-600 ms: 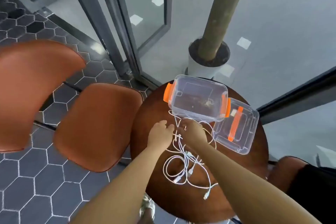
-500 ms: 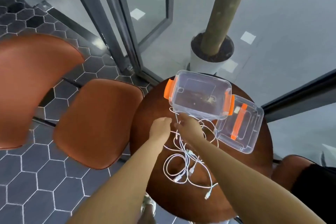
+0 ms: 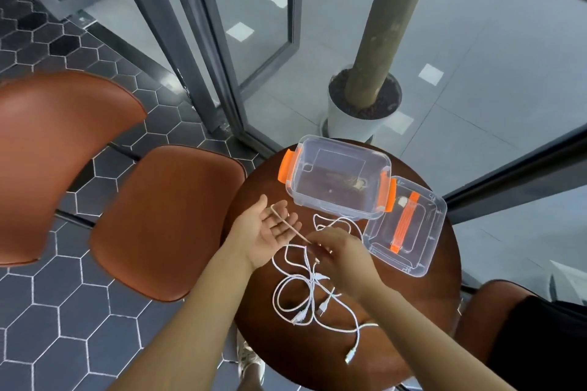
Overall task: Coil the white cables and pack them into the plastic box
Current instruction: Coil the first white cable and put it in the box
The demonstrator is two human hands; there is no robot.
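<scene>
Sprawling in a loose tangle at 6 o'clock of the plastic box (image 3: pixel 330 174), the white cables (image 3: pixel 313 279) are lying on the tabletop (image 3: pixel 305 359). The left grip (image 3: pixel 270 230) is lying apart, palm up, with 1 strand crossing it. The right grip (image 3: pixel 341 255) appears to be pinching that strand. Light, limp and springy, the cables are probably best taken near a plug.

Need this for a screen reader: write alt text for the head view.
A left hand lies open, palm up, one strand of the tangled white cables across it; the right hand pinches that strand. An open plastic box and its lid sit beyond on the round table.
</scene>
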